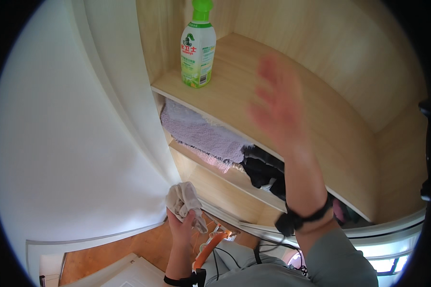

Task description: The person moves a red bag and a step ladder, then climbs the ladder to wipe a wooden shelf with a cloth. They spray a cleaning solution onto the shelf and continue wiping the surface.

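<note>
My left hand (181, 219) is closed around a crumpled beige cloth (185, 202), low in front of the white wardrobe door (93, 143). Blurred by motion, my right hand (278, 100) is raised over the wooden shelf (237, 79), palm showing and fingers somewhat apart, with nothing in it. On the same shelf, left of that hand, a white and green cleaner bottle with a green cap (198, 55) stands upright near the front edge.
Below the shelf lie a lilac knitted garment (208, 132), pink knitwear (213, 159) and black clothing (260, 168). An orange curved rail (213, 247) of what looks like a ladder is near my body. Black cables (280, 245) hang by my waist.
</note>
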The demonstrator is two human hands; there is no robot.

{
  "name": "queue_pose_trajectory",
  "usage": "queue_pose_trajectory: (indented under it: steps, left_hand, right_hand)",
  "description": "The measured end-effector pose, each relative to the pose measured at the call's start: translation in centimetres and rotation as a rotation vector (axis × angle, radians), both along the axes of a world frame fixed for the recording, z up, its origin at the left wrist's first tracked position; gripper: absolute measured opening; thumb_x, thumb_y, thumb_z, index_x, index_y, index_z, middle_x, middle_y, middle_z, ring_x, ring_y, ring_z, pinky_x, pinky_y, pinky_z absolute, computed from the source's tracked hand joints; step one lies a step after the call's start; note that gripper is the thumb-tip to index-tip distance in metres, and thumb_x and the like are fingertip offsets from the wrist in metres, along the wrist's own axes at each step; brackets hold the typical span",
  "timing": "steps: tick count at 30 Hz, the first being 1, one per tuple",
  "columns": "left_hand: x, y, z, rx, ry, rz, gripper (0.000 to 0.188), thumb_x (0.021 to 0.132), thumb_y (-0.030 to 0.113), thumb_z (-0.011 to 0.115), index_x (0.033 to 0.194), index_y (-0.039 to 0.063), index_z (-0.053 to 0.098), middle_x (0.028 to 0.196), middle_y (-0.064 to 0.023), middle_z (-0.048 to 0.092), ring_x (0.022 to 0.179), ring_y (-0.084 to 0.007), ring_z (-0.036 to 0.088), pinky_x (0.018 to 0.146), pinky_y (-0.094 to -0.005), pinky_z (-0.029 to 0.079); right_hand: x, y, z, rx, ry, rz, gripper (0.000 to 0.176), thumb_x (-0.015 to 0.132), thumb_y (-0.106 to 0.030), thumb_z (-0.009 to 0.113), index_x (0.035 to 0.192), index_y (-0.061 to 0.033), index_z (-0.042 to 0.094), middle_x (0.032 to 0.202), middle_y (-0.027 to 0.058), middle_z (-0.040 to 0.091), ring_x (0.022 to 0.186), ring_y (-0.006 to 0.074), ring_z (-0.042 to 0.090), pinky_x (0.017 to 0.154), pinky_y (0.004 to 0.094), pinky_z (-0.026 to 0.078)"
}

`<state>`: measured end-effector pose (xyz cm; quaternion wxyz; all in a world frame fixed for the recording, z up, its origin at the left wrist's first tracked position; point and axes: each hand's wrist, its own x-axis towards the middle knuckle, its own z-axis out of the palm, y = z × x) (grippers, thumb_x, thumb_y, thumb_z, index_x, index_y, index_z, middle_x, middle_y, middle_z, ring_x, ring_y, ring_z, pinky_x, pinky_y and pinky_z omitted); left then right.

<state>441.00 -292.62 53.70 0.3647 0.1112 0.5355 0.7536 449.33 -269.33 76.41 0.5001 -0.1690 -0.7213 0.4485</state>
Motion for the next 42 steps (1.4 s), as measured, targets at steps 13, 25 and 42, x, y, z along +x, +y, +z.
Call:
queue_pose_trajectory:
  steps: [13, 25, 42]
  left_hand:
    - [-2.0, 0.6, 1.6, -0.206, -0.108, 0.059, 0.070, 0.078, -0.005, 0.061, 0.138, 0.006, 0.025, 0.126, -0.0113, 0.044, 0.112, -0.0220, 0.048, 0.089, -0.0335, 0.045]
    - [3.3, 15.4, 15.3, 0.332, 0.608, -0.530, 0.066, 0.076, 0.002, 0.066, 0.132, 0.002, 0.030, 0.121, -0.0116, 0.046, 0.104, -0.0172, 0.050, 0.083, -0.0278, 0.045]
    - [25.4, 26.4, 15.5, 0.246, 1.140, -0.753, 0.050, 0.070, 0.024, 0.072, 0.111, 0.007, 0.050, 0.100, -0.0146, 0.061, 0.092, -0.0339, 0.058, 0.077, -0.0433, 0.047]
  right_hand:
    - [-16.6, 14.2, 4.0, 0.052, -0.136, 0.031, 0.079, 0.072, -0.022, 0.071, 0.134, -0.0013, 0.028, 0.113, 0.0196, 0.056, 0.104, 0.0305, 0.056, 0.088, 0.0380, 0.046]
    - [26.2, 1.4, 5.6, -0.364, 0.164, -0.202, 0.052, 0.076, -0.003, 0.056, 0.126, -0.0044, 0.044, 0.124, 0.0114, 0.046, 0.108, 0.0322, 0.055, 0.078, 0.0350, 0.053]
    - [43.8, -7.6, -1.2, -0.645, 0.208, -0.988, 0.020, 0.076, -0.002, 0.060, 0.095, -0.0041, 0.055, 0.083, 0.0078, 0.059, 0.074, 0.0204, 0.062, 0.064, 0.0318, 0.051]
